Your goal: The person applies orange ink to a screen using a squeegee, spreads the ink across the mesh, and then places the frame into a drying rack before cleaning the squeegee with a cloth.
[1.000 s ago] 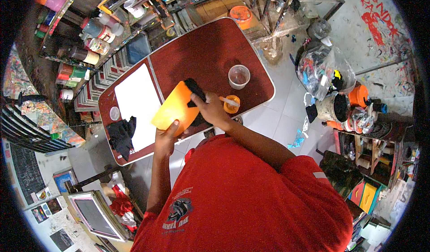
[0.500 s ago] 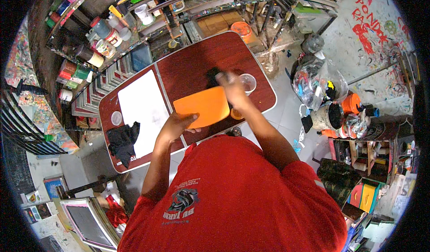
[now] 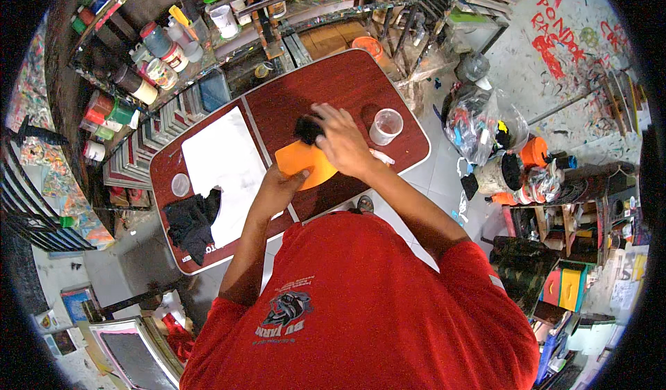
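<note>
An orange sheet or thin panel (image 3: 304, 167) is tilted above the dark red table (image 3: 277, 106), its lower left corner gripped by my left hand (image 3: 279, 190), thumb on top. My right hand (image 3: 344, 140) lies over its far right part, fingers long and slightly blurred. Under those fingers is a black wad that looks like cloth (image 3: 307, 128), touching the sheet's upper edge. A clear plastic cup (image 3: 386, 126) stands right of my right hand. Close to that wrist is a small white item (image 3: 381, 157), partly hidden.
On the table's left side are a white sheet (image 3: 223, 158), a crumpled black cloth (image 3: 193, 225) and a round clear lid (image 3: 180, 185). Shelves with paint tubs (image 3: 223, 21) run along the back. A plastic bag (image 3: 479, 126) and buckets (image 3: 501, 174) stand on the right.
My right hand has moved left across the orange sheet together with the black wad. The sheet is now tilted differently and less of it shows. The whole cup has come into view.
</note>
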A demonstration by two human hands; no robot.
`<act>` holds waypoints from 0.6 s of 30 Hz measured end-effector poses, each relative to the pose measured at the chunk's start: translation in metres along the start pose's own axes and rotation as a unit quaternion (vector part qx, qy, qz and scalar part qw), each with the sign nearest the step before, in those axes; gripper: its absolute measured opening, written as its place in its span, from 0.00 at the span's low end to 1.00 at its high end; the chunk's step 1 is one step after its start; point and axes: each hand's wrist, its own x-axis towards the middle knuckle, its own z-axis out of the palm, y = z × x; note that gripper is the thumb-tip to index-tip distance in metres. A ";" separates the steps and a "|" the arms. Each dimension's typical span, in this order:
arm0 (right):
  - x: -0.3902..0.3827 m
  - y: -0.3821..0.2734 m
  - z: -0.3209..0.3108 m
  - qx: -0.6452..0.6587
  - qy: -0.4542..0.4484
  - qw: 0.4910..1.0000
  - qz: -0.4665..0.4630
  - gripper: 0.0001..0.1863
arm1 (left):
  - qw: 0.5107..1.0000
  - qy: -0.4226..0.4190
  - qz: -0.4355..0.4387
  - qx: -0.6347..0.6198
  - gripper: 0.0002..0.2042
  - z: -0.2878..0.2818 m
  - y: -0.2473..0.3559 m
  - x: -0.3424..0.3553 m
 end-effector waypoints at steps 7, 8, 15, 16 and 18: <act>0.004 -0.054 0.012 0.008 0.022 0.997 -0.071 0.21 | 0.980 -0.072 -0.112 0.150 0.16 -0.018 0.008 -0.006; 0.006 -0.043 0.015 0.036 0.027 0.997 -0.057 0.20 | 0.990 -0.067 -0.083 0.093 0.17 -0.021 0.003 -0.010; 0.012 -0.047 0.053 -0.050 0.078 0.993 -0.076 0.17 | 0.996 -0.013 0.042 0.074 0.12 -0.016 -0.028 -0.007; 0.016 -0.057 0.052 -0.018 0.069 0.994 -0.085 0.17 | 0.992 -0.004 0.051 0.112 0.13 -0.020 -0.033 -0.009; 0.017 -0.054 0.050 0.000 0.095 0.987 -0.133 0.16 | 0.999 0.030 0.012 0.024 0.13 -0.022 -0.038 -0.021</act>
